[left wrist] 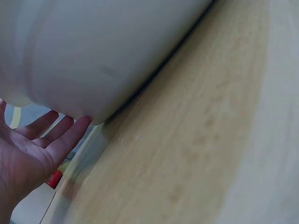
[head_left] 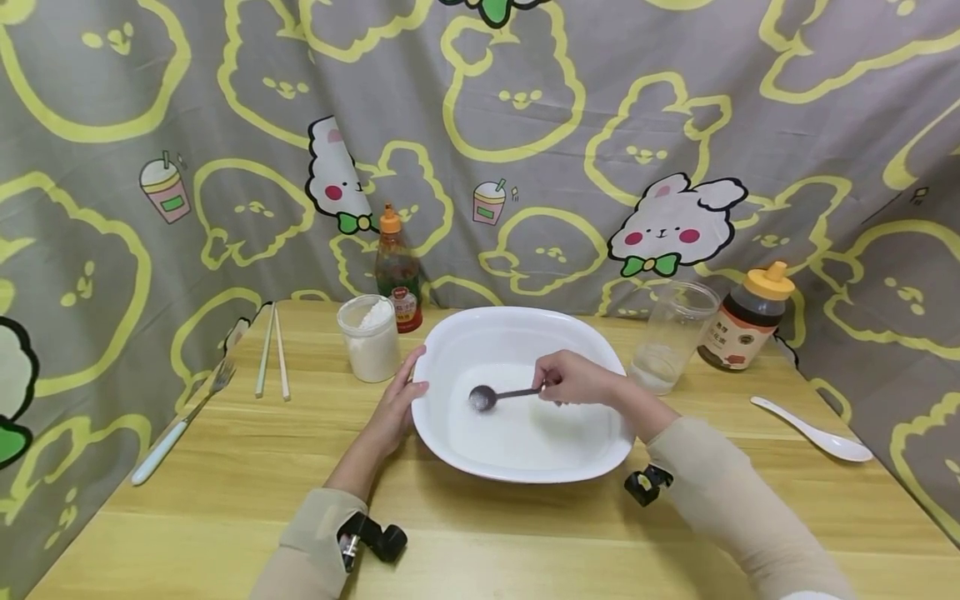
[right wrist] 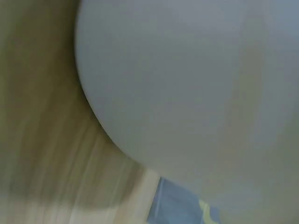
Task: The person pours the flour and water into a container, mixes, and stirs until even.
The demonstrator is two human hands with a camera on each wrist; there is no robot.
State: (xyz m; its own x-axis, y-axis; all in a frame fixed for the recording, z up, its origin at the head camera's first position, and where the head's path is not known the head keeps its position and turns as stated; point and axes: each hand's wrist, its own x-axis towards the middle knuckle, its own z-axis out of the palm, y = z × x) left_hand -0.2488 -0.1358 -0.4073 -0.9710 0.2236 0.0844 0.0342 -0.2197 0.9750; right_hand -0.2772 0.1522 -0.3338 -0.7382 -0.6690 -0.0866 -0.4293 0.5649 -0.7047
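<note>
A white basin [head_left: 517, 477] stands at the middle of the table, with whitish contents that blend into its floor. My left hand [head_left: 392, 410] holds the basin's left side, thumb at the rim; in the left wrist view its fingertips [left wrist: 83, 122] touch the outer wall. Over the inside of the basin, my right hand [head_left: 576, 377] pinches the handle of a small dark spoon [head_left: 516, 392]. The spoon's round bowl points left and carries a little white matter. Only the basin's outer wall [right wrist: 154, 102] fills the right wrist view; the right hand is hidden there.
Left of the basin are a jar of white powder [head_left: 372, 348], a red sauce bottle [head_left: 400, 275], chopsticks [head_left: 281, 354] and a fork [head_left: 183, 421]. To its right stand a clear cup [head_left: 667, 342] and a dark squeeze bottle [head_left: 742, 321], with a white spoon [head_left: 813, 429] lying nearer.
</note>
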